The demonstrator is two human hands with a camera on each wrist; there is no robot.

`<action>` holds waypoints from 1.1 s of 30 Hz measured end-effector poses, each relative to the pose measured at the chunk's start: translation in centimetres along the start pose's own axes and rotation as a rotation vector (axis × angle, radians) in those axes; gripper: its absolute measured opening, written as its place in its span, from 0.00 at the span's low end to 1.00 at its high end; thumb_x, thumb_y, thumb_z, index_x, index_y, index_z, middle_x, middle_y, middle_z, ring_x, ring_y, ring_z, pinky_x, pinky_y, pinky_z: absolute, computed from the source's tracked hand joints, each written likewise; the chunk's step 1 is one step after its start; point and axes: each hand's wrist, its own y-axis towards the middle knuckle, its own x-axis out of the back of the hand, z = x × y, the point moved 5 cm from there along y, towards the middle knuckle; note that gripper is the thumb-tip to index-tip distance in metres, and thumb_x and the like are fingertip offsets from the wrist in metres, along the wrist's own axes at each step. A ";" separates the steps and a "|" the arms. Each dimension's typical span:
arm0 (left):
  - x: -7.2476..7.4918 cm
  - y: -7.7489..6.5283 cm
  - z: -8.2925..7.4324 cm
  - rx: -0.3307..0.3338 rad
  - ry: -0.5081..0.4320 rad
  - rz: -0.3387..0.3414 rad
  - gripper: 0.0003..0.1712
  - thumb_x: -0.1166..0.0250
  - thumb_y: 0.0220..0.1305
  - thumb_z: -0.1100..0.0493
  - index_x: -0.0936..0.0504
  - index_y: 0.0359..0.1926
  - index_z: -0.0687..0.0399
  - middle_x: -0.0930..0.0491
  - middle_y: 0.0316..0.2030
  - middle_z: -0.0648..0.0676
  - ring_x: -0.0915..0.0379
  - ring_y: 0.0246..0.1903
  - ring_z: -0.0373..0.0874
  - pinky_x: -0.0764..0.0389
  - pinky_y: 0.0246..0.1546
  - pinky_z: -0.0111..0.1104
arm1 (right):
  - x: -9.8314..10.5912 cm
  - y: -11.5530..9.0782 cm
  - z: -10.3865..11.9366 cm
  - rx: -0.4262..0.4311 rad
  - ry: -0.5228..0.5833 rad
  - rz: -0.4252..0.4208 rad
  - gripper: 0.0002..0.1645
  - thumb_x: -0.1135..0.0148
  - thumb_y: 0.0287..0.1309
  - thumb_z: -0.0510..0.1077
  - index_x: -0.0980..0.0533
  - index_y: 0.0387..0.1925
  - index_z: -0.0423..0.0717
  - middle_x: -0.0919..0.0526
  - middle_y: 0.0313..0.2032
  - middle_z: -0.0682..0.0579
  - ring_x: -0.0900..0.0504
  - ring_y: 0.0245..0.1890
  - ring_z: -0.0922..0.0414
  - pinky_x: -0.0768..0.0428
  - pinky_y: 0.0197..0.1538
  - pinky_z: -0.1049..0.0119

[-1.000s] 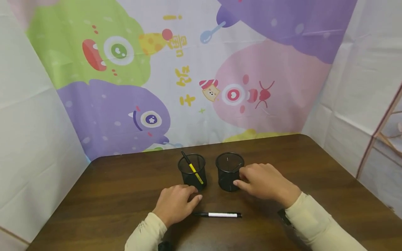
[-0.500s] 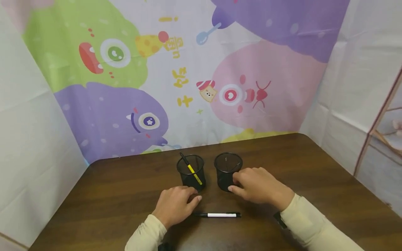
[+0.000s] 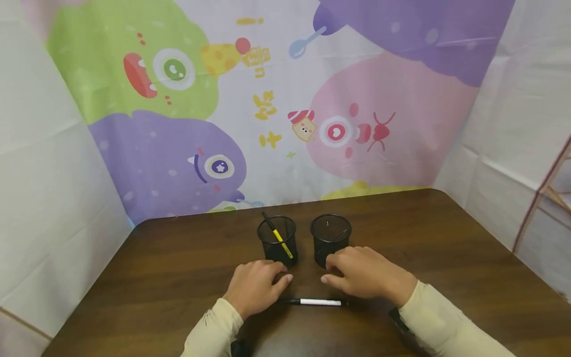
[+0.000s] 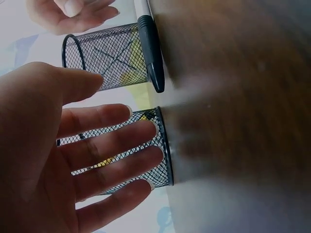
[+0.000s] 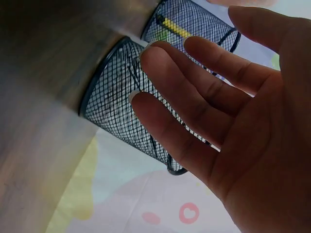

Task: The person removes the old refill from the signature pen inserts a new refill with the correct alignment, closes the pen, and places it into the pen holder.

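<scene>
Two black mesh pen cups stand upright side by side on the brown table. In the left cup (image 3: 269, 250) leans a black-and-yellow pen (image 3: 279, 236). Thin dark sticks, too small to identify, lean inside the right cup (image 3: 322, 248). Close in front of the left cup is my left hand (image 3: 255, 286), its fingers extended and nothing held, as the left wrist view shows. My right hand (image 3: 368, 272) is beside the front of the right cup, fingers relaxed and empty. Between the hands, nearer me, lies a white-and-black marker (image 3: 320, 302); its left end is partly hidden by my left hand.
The wooden table (image 3: 178, 263) has a rounded back edge. Behind it hangs a cartoon-print cloth (image 3: 276, 173), and white cloth walls (image 3: 504, 148) close off both sides.
My right hand has drawn back from the right cup's side, leftward and toward me. The left hand stays beside the left cup. Cups and marker keep their places; the head view shifts slightly.
</scene>
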 end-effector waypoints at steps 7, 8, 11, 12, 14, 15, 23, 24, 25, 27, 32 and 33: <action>0.1 0.0 0.1 0.009 -0.017 -0.002 0.11 0.35 0.66 0.44 0.12 0.37 0.42 0.15 0.29 0.41 0.18 0.29 0.40 0.21 0.23 0.39 | -0.6 0.1 0.6 0.021 0.015 0.041 0.11 0.35 0.65 0.56 0.19 0.34 0.55 0.24 0.27 0.68 0.28 0.24 0.69 0.27 0.29 0.62; 0.1 0.0 0.2 0.010 -0.017 -0.003 0.11 0.35 0.66 0.44 0.12 0.37 0.42 0.15 0.29 0.41 0.18 0.29 0.40 0.22 0.23 0.39 | -0.8 0.1 0.7 0.026 0.015 0.041 0.10 0.34 0.64 0.55 0.18 0.34 0.55 0.24 0.28 0.67 0.27 0.25 0.68 0.26 0.29 0.62; 0.1 0.2 0.3 0.006 -0.004 -0.011 0.11 0.35 0.66 0.44 0.12 0.36 0.42 0.15 0.29 0.41 0.18 0.29 0.40 0.22 0.22 0.39 | -1.1 0.2 1.0 0.038 0.000 0.041 0.11 0.31 0.62 0.56 0.17 0.35 0.54 0.23 0.31 0.65 0.26 0.28 0.68 0.25 0.30 0.62; 0.2 0.2 0.4 0.006 0.000 -0.012 0.11 0.35 0.66 0.44 0.12 0.36 0.42 0.16 0.29 0.41 0.18 0.29 0.40 0.22 0.22 0.39 | -1.3 0.2 1.0 0.044 -0.004 0.040 0.10 0.31 0.61 0.55 0.17 0.34 0.55 0.23 0.31 0.65 0.26 0.28 0.68 0.24 0.29 0.63; 0.2 0.3 0.4 0.008 0.006 -0.009 0.11 0.35 0.66 0.44 0.12 0.36 0.42 0.16 0.29 0.41 0.18 0.29 0.40 0.22 0.22 0.39 | -1.6 0.2 1.3 0.057 -0.009 0.043 0.10 0.30 0.59 0.55 0.18 0.32 0.56 0.24 0.30 0.65 0.26 0.28 0.67 0.25 0.29 0.63; 0.2 0.3 0.4 0.009 0.010 -0.007 0.11 0.35 0.66 0.44 0.12 0.36 0.42 0.15 0.29 0.41 0.18 0.29 0.40 0.22 0.22 0.39 | -1.7 0.2 1.4 0.065 -0.011 0.047 0.09 0.29 0.59 0.55 0.18 0.32 0.56 0.25 0.30 0.65 0.26 0.28 0.67 0.25 0.29 0.64; 0.5 0.2 0.5 0.008 0.021 -0.009 0.12 0.34 0.66 0.44 0.11 0.37 0.43 0.14 0.30 0.43 0.17 0.29 0.42 0.22 0.22 0.40 | -2.3 0.3 2.0 0.108 -0.044 0.060 0.10 0.28 0.57 0.54 0.17 0.31 0.55 0.29 0.28 0.65 0.30 0.26 0.68 0.26 0.27 0.67; 0.6 0.2 0.5 0.007 0.025 -0.014 0.12 0.34 0.66 0.44 0.12 0.37 0.43 0.14 0.30 0.43 0.17 0.29 0.42 0.22 0.22 0.40 | -2.3 0.4 2.1 0.112 -0.054 0.054 0.10 0.27 0.57 0.54 0.16 0.31 0.54 0.30 0.28 0.65 0.31 0.25 0.68 0.26 0.26 0.67; 0.6 0.2 0.5 0.006 0.029 -0.018 0.12 0.34 0.65 0.44 0.12 0.37 0.43 0.14 0.30 0.43 0.18 0.29 0.41 0.22 0.22 0.40 | -2.3 0.4 2.1 0.113 -0.063 0.048 0.11 0.27 0.57 0.55 0.16 0.31 0.54 0.30 0.28 0.65 0.31 0.24 0.68 0.27 0.26 0.67; 0.7 0.3 0.5 0.001 0.032 -0.020 0.11 0.34 0.65 0.44 0.12 0.36 0.43 0.15 0.29 0.42 0.18 0.28 0.41 0.22 0.21 0.39 | -2.4 0.4 2.1 0.109 -0.077 0.042 0.11 0.26 0.55 0.55 0.16 0.30 0.53 0.31 0.28 0.64 0.32 0.24 0.68 0.27 0.25 0.67; 0.5 0.1 0.4 -0.006 0.034 -0.001 0.11 0.34 0.66 0.44 0.12 0.36 0.42 0.15 0.29 0.42 0.18 0.28 0.41 0.22 0.21 0.39 | -2.9 0.4 2.2 0.109 -0.099 0.033 0.11 0.25 0.53 0.53 0.18 0.26 0.56 0.32 0.27 0.64 0.32 0.23 0.67 0.28 0.24 0.66; 0.5 0.0 0.4 -0.008 0.039 -0.001 0.11 0.34 0.65 0.44 0.12 0.36 0.42 0.15 0.29 0.42 0.18 0.28 0.41 0.23 0.21 0.39 | -2.9 0.4 2.2 0.114 -0.102 0.029 0.10 0.24 0.52 0.53 0.18 0.25 0.56 0.32 0.27 0.64 0.31 0.23 0.67 0.28 0.24 0.66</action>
